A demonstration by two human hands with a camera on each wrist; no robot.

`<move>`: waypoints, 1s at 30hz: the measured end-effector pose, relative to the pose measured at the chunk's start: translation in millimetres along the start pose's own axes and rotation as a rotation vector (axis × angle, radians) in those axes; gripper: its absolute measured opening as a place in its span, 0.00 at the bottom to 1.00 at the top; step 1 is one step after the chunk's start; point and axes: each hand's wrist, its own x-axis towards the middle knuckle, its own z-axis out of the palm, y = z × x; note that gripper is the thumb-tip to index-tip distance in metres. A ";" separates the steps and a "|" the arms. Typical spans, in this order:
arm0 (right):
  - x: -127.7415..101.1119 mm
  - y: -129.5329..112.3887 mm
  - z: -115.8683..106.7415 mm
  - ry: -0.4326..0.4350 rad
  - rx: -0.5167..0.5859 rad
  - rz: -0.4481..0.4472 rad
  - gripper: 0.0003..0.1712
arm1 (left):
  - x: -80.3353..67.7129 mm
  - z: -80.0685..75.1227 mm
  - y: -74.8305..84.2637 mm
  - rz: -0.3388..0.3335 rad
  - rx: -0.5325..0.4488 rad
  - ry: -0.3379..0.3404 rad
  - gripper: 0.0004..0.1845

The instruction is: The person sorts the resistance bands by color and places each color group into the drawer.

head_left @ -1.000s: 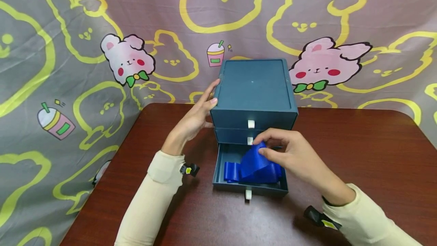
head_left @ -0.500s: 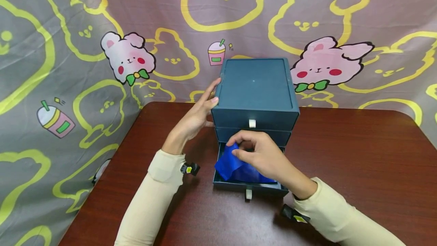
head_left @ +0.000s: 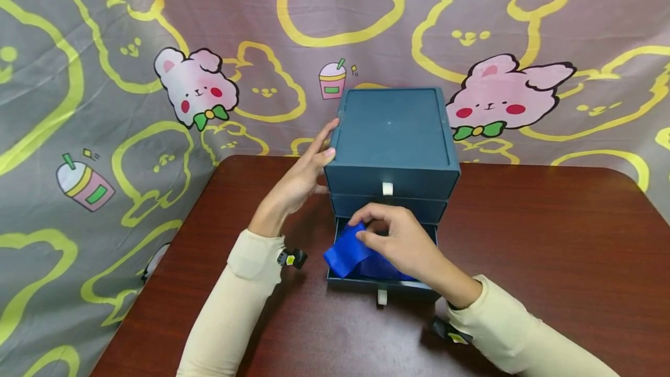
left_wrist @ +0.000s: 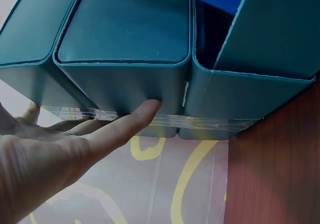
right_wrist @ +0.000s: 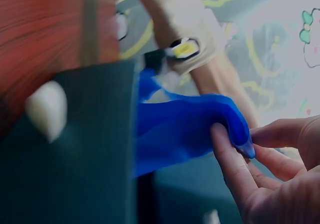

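Observation:
A dark teal three-drawer box [head_left: 394, 132] stands at the back of the table. Its bottom drawer [head_left: 382, 290] is pulled out, with a folded blue ribbon [head_left: 345, 252] inside that spills over the drawer's left wall. My right hand [head_left: 389, 237] pinches the ribbon [right_wrist: 190, 129] between thumb and fingers above the drawer. My left hand [head_left: 306, 170] rests with straight fingers against the left side of the box [left_wrist: 125, 48], its thumb [left_wrist: 130, 126] pressed to the wall.
The brown wooden table [head_left: 549, 237] runs out to both sides of the box. A bunny-print cloth [head_left: 131, 74] hangs behind and drapes past the table's left edge. Small white pull tabs [head_left: 387, 188] mark each drawer front.
My right hand has carried the ribbon's end leftward across the open drawer, so the ribbon now hangs over the drawer's left wall. The left hand and the box have stayed still.

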 end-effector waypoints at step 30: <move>-38.7 52.3 -35.3 0.125 -0.447 0.104 0.09 | 0.9 1.3 -0.5 -0.002 -0.009 0.000 0.30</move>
